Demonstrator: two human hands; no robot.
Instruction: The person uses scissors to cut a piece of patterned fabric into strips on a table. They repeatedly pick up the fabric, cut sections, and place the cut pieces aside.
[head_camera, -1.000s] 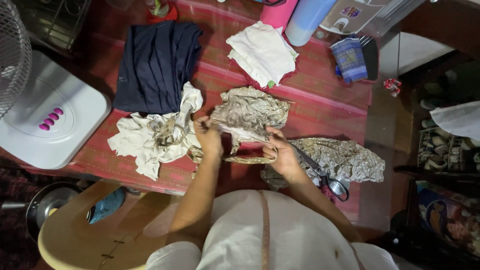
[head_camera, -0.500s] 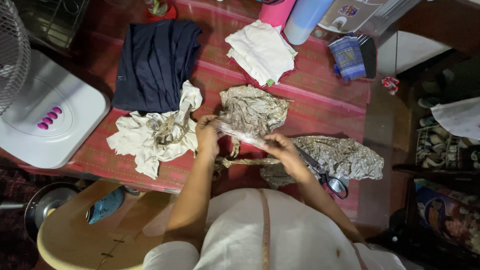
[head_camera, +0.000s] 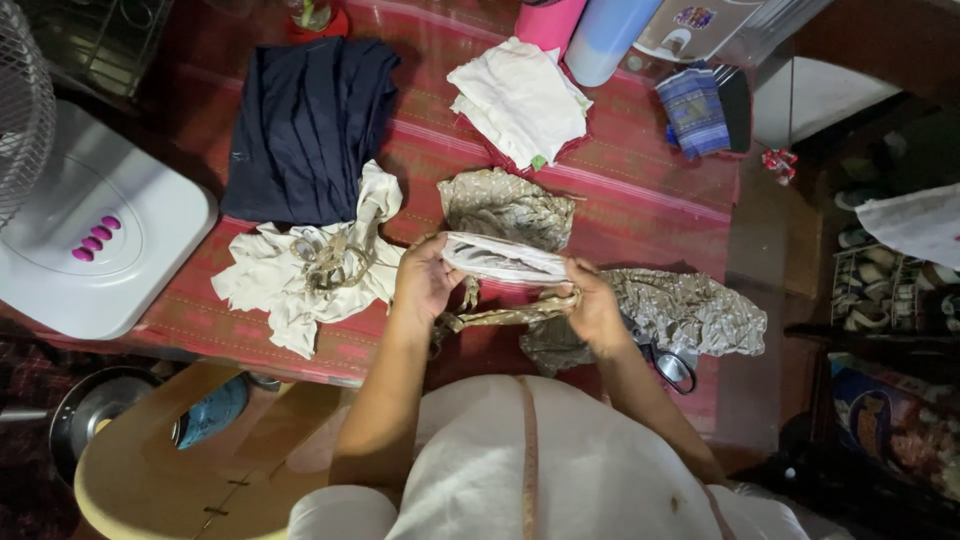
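Head view, patterned fabric piece being gripped at each end by left hand and right hand, scissors lying beside the right hand on red cloth

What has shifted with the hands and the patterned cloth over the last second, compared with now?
The left hand and right hand have lifted the patterned cloth piece off the heap and drawn it out into a band between them, both gripping its ends; a tie strip hangs below. The navy garment, white cloth, cream heap, scissors and fan base lie as before.
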